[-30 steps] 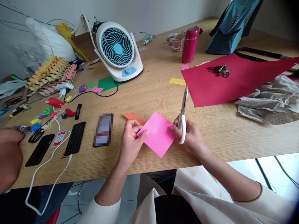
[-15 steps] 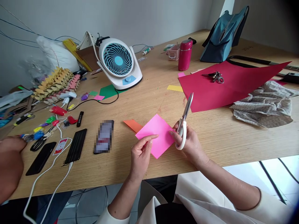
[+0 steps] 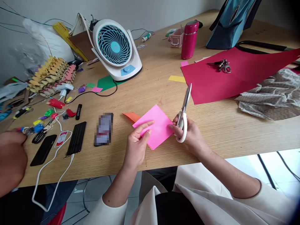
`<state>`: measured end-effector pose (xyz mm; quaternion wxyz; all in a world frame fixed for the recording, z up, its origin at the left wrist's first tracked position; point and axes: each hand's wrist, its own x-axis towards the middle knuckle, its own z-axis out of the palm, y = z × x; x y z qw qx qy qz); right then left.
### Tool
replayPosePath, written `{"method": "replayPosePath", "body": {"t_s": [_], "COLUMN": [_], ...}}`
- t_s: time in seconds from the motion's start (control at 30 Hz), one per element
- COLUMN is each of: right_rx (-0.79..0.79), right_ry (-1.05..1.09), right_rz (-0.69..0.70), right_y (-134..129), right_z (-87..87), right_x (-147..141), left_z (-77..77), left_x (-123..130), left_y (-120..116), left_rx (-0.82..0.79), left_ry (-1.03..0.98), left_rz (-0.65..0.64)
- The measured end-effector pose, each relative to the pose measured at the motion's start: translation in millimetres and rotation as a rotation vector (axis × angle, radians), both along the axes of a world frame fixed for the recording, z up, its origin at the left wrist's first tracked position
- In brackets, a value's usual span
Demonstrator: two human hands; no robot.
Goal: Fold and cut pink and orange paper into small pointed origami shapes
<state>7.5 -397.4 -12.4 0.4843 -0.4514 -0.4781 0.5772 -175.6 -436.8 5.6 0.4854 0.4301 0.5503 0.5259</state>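
Note:
A square of pink paper (image 3: 161, 125) lies tilted between my hands above the table. My left hand (image 3: 134, 148) grips its left side, with index finger and thumb lying over the top face; the other fingers are partly hidden. My right hand (image 3: 194, 136) pinches the paper's right corner under the thumb. The same hand holds white-handled scissors (image 3: 187, 98), blades pointing up and away and looking closed. Behind the pink square, a piece of orange paper (image 3: 131, 116) sticks out to the left.
A large red sheet (image 3: 211, 84) with keys (image 3: 223, 65) on it lies at right, beside a crumpled cloth (image 3: 269, 100). A fan (image 3: 117, 47), pink flask (image 3: 189, 40) and blue bag (image 3: 227, 31) stand behind. Phones, cables and another person's arm (image 3: 11, 156) occupy the left.
My left hand has shifted left, from over the pink paper's middle to its left edge. My right hand keeps the scissors and the corner. The camera view has tilted down slightly.

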Motion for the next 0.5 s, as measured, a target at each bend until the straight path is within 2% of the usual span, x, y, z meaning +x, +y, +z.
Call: {"method": "replayPosePath", "body": {"t_s": [0.13,0.3,0.5], "right_rx": [-0.022,-0.032,-0.017], "right_ry": [0.001,0.005,0.053], "right_rz": [0.028,0.029,-0.016], "right_y": [-1,-2,-2], "right_z": [-3.0,2.5,7.1], "right_x": [-1,-1,2], "left_z": [2.0,7.7,13.1], "left_x": [2,5,-3], "left_y": [-1,-2,-3], "left_rx": [-0.033,-0.060,-0.081], "left_ry": [-0.098,-0.252,-0.299], "left_rz": [-0.032,-0.041,0.057]}}
